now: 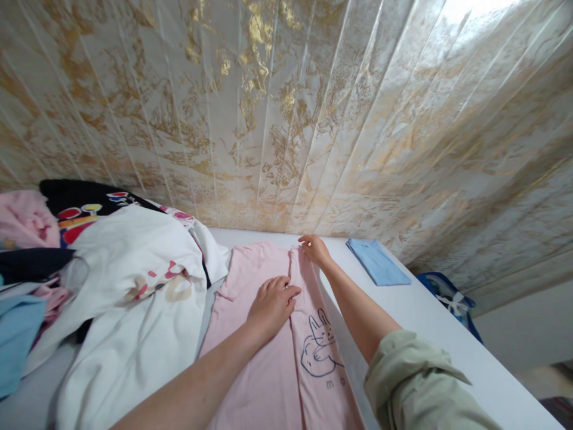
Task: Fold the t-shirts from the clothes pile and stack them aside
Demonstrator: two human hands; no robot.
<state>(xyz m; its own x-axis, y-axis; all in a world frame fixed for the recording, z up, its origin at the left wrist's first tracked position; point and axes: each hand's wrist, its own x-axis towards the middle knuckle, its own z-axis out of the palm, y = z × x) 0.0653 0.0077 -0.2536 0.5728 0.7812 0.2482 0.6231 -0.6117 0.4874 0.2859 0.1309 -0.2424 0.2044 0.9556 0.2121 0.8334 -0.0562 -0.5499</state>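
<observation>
A pink shirt [250, 334] lies spread on the white table, its right side folded over in a long strip toward the middle. The strip carries a dark line drawing of a rabbit and some letters. My left hand [272, 304] rests flat on the shirt beside the fold's edge, fingers stretched out. At the far end of the folded strip is my right hand [316, 250], its fingers slightly bent and apart near the fabric's top edge. Nothing is visibly gripped by it, though some of its fingers are hidden.
A loose heap of clothes covers the left: a white shirt [147, 280], a black garment [67, 194] and pink and blue pieces. A folded blue garment [378, 263] lies at the back right of the white table [430, 334]. Beyond its edge sits a blue bag [452, 301]. A gold-patterned curtain [268, 119] hangs behind.
</observation>
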